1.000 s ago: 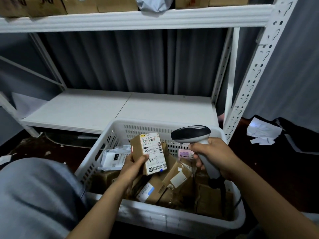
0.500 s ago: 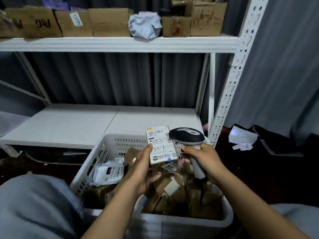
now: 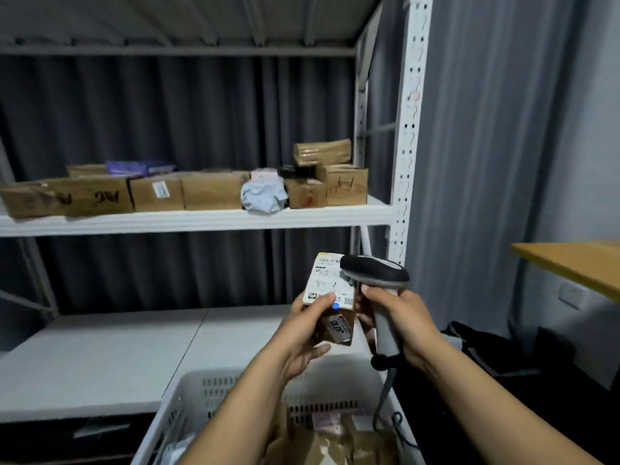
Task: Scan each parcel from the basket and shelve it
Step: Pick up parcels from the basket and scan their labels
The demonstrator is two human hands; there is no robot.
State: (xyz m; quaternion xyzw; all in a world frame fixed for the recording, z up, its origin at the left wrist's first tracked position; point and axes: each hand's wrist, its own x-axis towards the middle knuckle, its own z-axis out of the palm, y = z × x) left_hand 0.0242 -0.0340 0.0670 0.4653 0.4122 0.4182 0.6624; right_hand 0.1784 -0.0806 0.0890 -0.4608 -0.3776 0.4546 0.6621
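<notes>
While the left hand [image 3: 302, 335] holds a small cardboard parcel [image 3: 339, 322] upright above the far rim of the basket [image 3: 235, 387], the right hand [image 3: 401, 322] is wrapped around the grey handle of a scanner [image 3: 374, 271]. The left thumb lies across the lower part of the parcel's white label [image 3: 325, 278], which faces the camera. The other fingers curl under and behind the box. A small blue dot sits on the label just beside the thumb tip. The scanner's black-topped head is at the label's upper right corner, covers a bit of it, and points left toward the parcel. A dark cable [image 3: 383, 396] drops from the bottom of the handle past the basket's right wall.

The basket is white plastic with slotted walls and sits at the bottom of the view. Brown parcels and one with a pink label lie inside it, partly hidden by the forearms. Behind the hands is the lower shelf [image 3: 100, 357], a white board. The middle shelf [image 3: 201, 221] above it carries a row of cardboard boxes [image 3: 213, 193]. A crumpled grey bag [image 3: 265, 198] sits at its front edge between two boxes, and a purple bag [image 3: 141, 167] lies on boxes further left. At the right end two boxes are stacked, the lower one with handwriting on its face. A white perforated post [image 3: 407, 129] stands at the rack's right corner, and a dark curtain [image 3: 486, 129] hangs behind and to the right. A wooden board [image 3: 570, 263] juts in from the right edge.
</notes>
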